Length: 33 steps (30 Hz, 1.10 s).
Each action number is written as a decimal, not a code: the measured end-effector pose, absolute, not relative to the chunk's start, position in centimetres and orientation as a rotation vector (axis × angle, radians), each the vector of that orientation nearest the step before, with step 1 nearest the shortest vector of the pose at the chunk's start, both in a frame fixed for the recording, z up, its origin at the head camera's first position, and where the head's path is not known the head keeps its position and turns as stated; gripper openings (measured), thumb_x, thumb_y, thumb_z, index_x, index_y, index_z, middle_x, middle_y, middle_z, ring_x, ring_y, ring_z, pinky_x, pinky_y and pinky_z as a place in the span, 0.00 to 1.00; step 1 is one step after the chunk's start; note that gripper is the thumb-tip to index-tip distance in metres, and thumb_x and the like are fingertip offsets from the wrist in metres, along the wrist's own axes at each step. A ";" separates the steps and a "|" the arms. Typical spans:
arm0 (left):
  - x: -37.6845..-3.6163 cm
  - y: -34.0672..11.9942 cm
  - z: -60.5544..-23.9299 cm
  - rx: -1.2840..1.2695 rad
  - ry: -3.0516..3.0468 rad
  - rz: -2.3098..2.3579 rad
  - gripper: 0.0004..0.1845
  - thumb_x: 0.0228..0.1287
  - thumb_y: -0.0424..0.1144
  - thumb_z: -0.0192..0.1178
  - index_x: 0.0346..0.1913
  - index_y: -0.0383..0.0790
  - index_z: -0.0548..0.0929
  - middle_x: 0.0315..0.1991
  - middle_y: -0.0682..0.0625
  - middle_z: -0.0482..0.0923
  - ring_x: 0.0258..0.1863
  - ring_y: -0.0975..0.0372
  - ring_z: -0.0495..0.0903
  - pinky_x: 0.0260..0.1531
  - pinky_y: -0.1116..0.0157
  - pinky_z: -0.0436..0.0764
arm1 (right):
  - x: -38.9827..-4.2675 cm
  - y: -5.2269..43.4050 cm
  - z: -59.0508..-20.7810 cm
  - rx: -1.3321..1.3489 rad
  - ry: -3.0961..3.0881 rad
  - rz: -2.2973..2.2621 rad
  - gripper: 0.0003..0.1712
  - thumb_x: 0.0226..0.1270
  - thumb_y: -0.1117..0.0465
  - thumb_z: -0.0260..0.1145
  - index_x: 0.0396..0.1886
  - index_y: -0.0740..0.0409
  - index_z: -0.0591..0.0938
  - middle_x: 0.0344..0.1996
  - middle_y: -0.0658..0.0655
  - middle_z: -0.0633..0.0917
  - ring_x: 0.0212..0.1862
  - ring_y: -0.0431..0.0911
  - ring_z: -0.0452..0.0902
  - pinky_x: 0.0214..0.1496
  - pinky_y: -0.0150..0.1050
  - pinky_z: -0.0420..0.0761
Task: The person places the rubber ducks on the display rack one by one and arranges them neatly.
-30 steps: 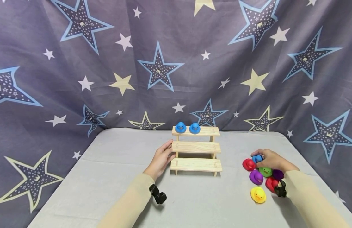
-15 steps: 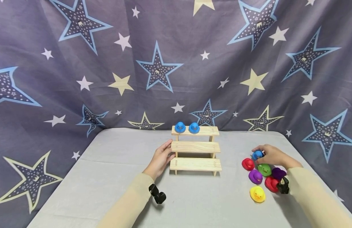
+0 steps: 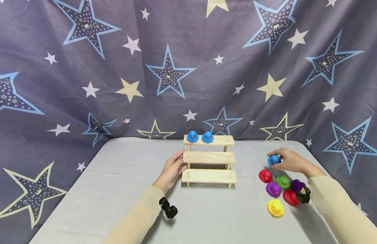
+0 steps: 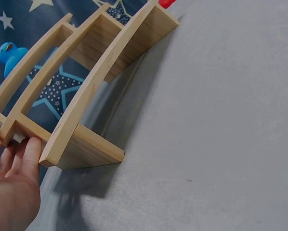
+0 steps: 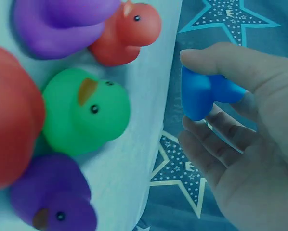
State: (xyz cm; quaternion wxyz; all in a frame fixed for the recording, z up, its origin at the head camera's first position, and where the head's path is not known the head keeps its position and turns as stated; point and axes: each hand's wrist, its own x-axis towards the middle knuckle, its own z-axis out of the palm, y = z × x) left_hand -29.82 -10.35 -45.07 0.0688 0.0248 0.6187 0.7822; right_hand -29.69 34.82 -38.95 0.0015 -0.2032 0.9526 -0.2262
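Far left: bare grey table (image 3: 93, 189) running out to its left edge against the star-print backdrop (image 3: 69, 67), with wide open room there. Then the left hand (image 3: 171, 171), fingers straight and relaxed, fingertips (image 4: 31, 147) resting against the left end of the three-step wooden stand (image 3: 209, 157), gripping nothing. On the top step, toward its left end, two blue ducks (image 3: 200, 136) side by side; right half of that step bare, middle and bottom steps bare. Right of the stand, a clear strip of table up to the cluster: red duck (image 3: 265, 175), purple duck (image 3: 273, 189), green duck (image 3: 283, 182), yellow duck (image 3: 275, 207) nearest the front edge. Just above the cluster, lifted off the table, a third blue duck (image 3: 273, 159) pinched between thumb and fingers of the right hand (image 3: 290, 161), near the table's right edge.
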 end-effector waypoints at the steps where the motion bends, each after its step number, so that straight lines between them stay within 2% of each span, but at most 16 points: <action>1: -29.8 -10.3 -45.1 0.074 1.863 2.355 0.29 0.77 0.30 0.44 0.78 0.36 0.57 0.76 0.39 0.57 0.73 0.48 0.62 0.70 0.54 0.70 | -29.8 34.7 -38.9 -0.635 2.993 -0.712 0.28 0.54 0.60 0.78 0.54 0.67 0.83 0.45 0.66 0.80 0.43 0.56 0.77 0.45 0.50 0.83; 7: -29.8 -10.3 -45.1 0.061 1.868 2.350 0.29 0.77 0.30 0.44 0.78 0.36 0.57 0.76 0.39 0.57 0.72 0.48 0.62 0.69 0.55 0.71 | -30.0 33.8 -38.1 -0.655 2.997 -0.731 0.29 0.54 0.58 0.78 0.55 0.66 0.83 0.47 0.68 0.80 0.43 0.55 0.77 0.45 0.51 0.83; 12: -29.9 -10.3 -45.2 0.061 1.858 2.361 0.29 0.77 0.29 0.44 0.78 0.35 0.58 0.75 0.38 0.58 0.72 0.48 0.62 0.69 0.54 0.70 | -30.5 32.7 -37.4 -0.721 3.014 -0.729 0.28 0.56 0.60 0.77 0.56 0.66 0.82 0.50 0.69 0.80 0.44 0.54 0.77 0.47 0.52 0.83; 19: -29.8 -10.3 -45.1 0.054 1.855 2.367 0.29 0.77 0.29 0.45 0.78 0.35 0.58 0.75 0.38 0.58 0.72 0.48 0.63 0.69 0.54 0.71 | -31.2 30.7 -36.2 -0.729 3.015 -0.712 0.28 0.57 0.59 0.76 0.58 0.63 0.83 0.48 0.65 0.80 0.42 0.52 0.76 0.44 0.47 0.82; 33: -29.9 -10.4 -45.2 0.065 1.860 2.359 0.29 0.77 0.30 0.44 0.78 0.36 0.58 0.75 0.39 0.57 0.72 0.48 0.62 0.70 0.55 0.70 | -32.2 26.2 -34.4 -0.793 3.009 -0.760 0.25 0.61 0.60 0.73 0.59 0.58 0.82 0.52 0.62 0.81 0.48 0.54 0.75 0.49 0.50 0.80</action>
